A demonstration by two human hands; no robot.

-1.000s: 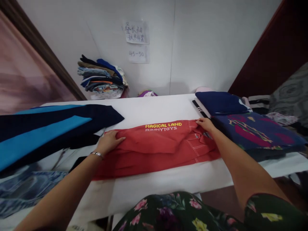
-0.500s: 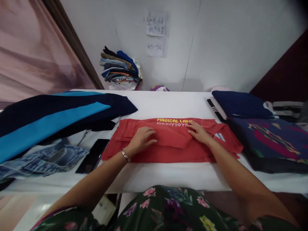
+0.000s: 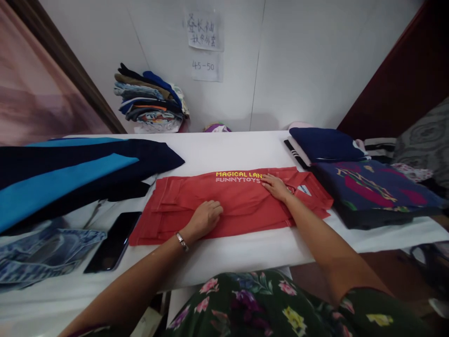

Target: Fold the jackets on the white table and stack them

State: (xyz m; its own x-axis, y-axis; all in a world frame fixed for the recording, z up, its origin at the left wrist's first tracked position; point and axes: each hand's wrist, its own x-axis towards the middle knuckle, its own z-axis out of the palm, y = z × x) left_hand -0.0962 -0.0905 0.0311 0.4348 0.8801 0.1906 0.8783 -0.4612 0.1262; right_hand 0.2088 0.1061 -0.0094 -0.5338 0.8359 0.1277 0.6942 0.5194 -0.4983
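Two hands: both down on the jacket (image 3: 242,206), the left hand (image 3: 203,219) low over its middle, the right hand (image 3: 277,188) higher and further right.
Jacket: red, folded into a long strip, right there across the white worktop (image 3: 228,152), collar and pale tag (image 3: 304,189) at its right end.
Left fingers: bent loosely, tips turned down to the jacket; cannot tell whether they pinch any cloth.
Right fingers: stretched out, spread flat on the jacket, gripping nothing.
Print (image 3: 238,177): yellow over white along the jacket's far side, "MAGICAL LAN" readable, "FUNNYTOYS" beneath, right fingers sitting at its end.
Bracelet (image 3: 182,241): round the left wrist, over the jacket's near edge.
Phone (image 3: 112,242): dark, just beside the jacket's left end.
Denim (image 3: 45,250): crumpled, left of the jacket, past the phone.
Blue-striped garment (image 3: 66,175): navy, spread wide, left of the jacket and further back.
Pile (image 3: 377,185): folded, a dark printed piece on it, just beside the jacket's right end.
Stack (image 3: 154,100): folded clothes, well behind the jacket and to the left, near the wall (image 3: 301,65).
Notes (image 3: 205,35): two sheets on the wall behind the jacket, the lower reading "45-50".
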